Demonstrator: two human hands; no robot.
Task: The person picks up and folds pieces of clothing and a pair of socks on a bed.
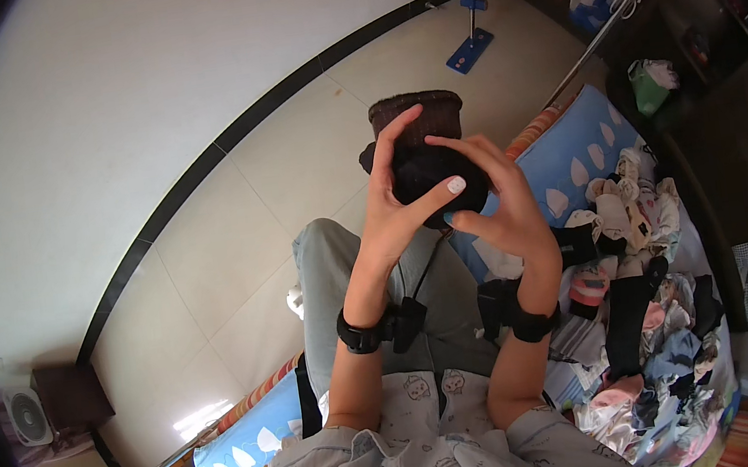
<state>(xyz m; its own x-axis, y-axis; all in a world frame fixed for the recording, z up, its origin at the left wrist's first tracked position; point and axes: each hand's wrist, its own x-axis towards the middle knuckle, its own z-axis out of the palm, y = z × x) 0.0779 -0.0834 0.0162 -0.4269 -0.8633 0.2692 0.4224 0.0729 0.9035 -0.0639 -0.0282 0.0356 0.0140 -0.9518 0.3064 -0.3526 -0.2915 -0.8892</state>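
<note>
A soft-looking black bundle [441, 167], rounded like balled-up dark cloth, is held between my two hands above my knees. My left hand [388, 211] curves around its left side, thumb across the near face and index finger stretched up. Around the right side wraps my right hand [516, 207], its thumb low on the bundle and its fingers over the top. Exactly what kind of item the bundle is, I cannot tell. Just beyond it is a brown woven basket [416, 116], partly covered by my fingers and the bundle.
A heap of mixed clothes and socks [648, 293] covers the bed [556, 160] on my right. A blue flat mop [470, 52] stands on the tiled floor by the wall. Metal rails [598, 43] run along the bed. Black bands [363, 336] circle my wrists.
</note>
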